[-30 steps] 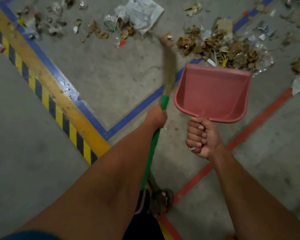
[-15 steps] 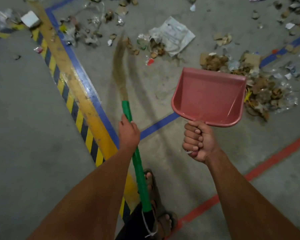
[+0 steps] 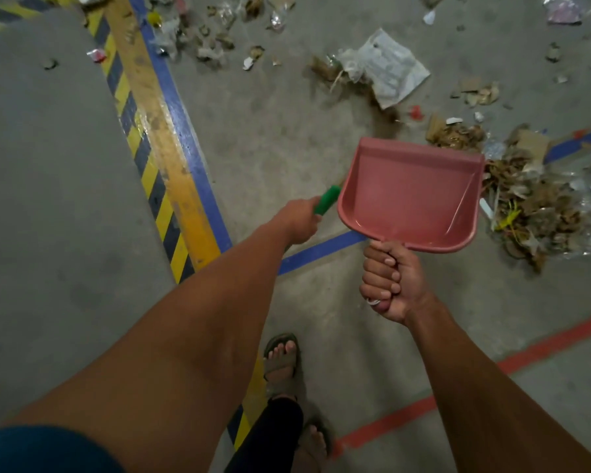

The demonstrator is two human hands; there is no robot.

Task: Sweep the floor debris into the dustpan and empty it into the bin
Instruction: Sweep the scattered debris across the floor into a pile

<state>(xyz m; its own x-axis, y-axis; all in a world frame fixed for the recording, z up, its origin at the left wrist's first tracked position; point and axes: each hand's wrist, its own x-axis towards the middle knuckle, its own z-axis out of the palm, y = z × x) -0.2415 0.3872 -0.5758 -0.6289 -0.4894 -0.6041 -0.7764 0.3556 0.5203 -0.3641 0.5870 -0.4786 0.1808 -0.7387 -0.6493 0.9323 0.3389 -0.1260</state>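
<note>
My right hand [image 3: 388,283] grips the handle of a pink dustpan [image 3: 410,196], held empty above the floor with its mouth facing away from me. My left hand [image 3: 299,220] holds the green handle of a broom [image 3: 326,200]. Most of the broom is hidden behind the dustpan; its blurred bristle tip [image 3: 388,119] shows beyond the pan's far edge. A heap of brown leaves and plastic scraps [image 3: 533,203] lies on the floor just right of the pan. A crumpled white paper sheet [image 3: 389,68] and loose debris [image 3: 215,46] lie farther ahead. No bin is in view.
Grey concrete floor with a yellow-black hazard stripe [image 3: 140,138] edged in blue tape [image 3: 181,117] running diagonally at left. A blue line [image 3: 318,250] and a red line [image 3: 458,387] cross the floor. My sandalled feet [image 3: 282,356] stand at bottom centre.
The broom swung from the left, over the hazard stripe, to the right behind the dustpan. The view shifted, so the debris heap sits closer to the pan's right side.
</note>
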